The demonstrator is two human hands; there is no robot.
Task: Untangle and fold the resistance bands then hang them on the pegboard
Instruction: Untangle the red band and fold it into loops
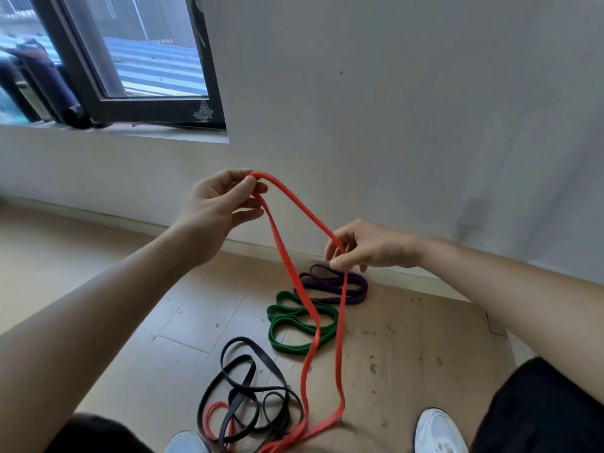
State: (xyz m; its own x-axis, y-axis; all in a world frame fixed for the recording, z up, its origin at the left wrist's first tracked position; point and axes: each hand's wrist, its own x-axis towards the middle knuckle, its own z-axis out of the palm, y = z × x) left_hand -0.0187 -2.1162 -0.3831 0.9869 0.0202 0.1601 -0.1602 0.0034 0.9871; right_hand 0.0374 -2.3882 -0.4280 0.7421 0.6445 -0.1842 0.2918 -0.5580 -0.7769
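A long red resistance band hangs in a loop from both hands down to the floor. My left hand pinches its top bend, raised in front of the wall. Lower and to the right, my right hand grips one strand of the same band. On the floor lie a coiled purple band by the skirting, a green band in front of it, and a tangled black band nearer my feet, with a thin red loop caught in it. No pegboard is in view.
A plain grey wall stands ahead, with a dark-framed window at the upper left. The floor is pale tile with a sheet of brown cardboard on the right. My white shoes show at the bottom edge.
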